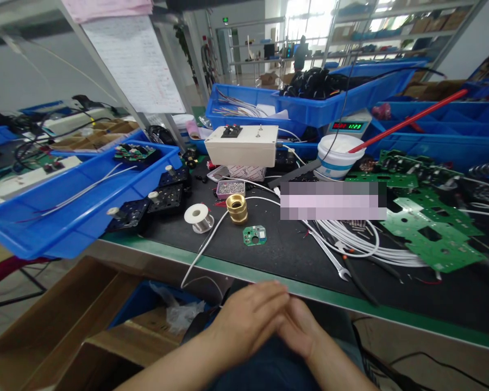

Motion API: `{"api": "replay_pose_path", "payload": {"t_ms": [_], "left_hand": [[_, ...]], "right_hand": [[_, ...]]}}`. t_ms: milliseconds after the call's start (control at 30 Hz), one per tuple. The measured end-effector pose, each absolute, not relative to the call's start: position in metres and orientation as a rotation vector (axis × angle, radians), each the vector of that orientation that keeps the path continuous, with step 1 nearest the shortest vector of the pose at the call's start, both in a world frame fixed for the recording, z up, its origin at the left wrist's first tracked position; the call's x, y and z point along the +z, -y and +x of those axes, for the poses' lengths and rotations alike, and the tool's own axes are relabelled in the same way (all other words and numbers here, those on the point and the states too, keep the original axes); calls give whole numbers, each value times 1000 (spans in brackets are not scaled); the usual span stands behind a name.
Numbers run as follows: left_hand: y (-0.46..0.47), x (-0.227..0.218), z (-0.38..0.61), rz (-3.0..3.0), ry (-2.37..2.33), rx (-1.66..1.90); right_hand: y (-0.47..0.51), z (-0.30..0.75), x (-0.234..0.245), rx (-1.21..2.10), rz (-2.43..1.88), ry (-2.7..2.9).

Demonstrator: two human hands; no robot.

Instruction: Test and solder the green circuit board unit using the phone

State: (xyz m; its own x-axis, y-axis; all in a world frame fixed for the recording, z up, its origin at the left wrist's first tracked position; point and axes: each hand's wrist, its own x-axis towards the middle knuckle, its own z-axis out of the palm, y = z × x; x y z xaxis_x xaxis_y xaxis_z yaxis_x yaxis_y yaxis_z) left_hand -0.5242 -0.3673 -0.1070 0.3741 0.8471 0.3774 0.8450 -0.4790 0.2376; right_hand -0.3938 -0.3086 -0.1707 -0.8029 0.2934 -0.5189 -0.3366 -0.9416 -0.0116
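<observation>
My left hand [250, 315] lies across my right hand [299, 328] in front of the bench edge, over my lap. The left fingers are stretched out over the right hand, and nothing shows in them. Most of the right fingers are hidden beneath the left hand. On the black mat beyond lies a small green circuit board [255, 235]. Behind it stands a brass threaded fitting [237, 209], with a spool of solder wire [199, 218] to its left. A white cable [206, 244] hangs over the bench edge.
A wrench [330, 255], a coil of white cable [375, 252] and large green circuit boards [436, 228] lie at right. A white tub [340, 157] holds a red stick. A beige box [242, 145] stands behind. Blue bins [77, 212] and cardboard boxes [65, 320] are at left.
</observation>
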Motion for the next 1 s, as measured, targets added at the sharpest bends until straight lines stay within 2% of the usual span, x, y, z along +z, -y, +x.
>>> {"api": "replay_pose_path", "payload": {"t_ms": [67,167,267,400,600,1000], "left_hand": [[335,-91,-531,2495,-1929,612],[277,-75,-543,2415,-2142,406],[237,-76,-546,2366,-2239,204],[234,-88,-533,2383,-2223,70],[265,-88,-507,2542,-1949,33],[217,-97,-512,2412,-2210,81]], "right_hand": [[307,-392,-170,2643,-773,-105],[305,-388,-170,2603,-822,-97],[303,-382,-170,2569,-854,-98],[299,-375,-171,2507,-834,-108],[293,-372,-172,2473,-806,-120],[294,-369,-167,2459,-817,-129]]}}
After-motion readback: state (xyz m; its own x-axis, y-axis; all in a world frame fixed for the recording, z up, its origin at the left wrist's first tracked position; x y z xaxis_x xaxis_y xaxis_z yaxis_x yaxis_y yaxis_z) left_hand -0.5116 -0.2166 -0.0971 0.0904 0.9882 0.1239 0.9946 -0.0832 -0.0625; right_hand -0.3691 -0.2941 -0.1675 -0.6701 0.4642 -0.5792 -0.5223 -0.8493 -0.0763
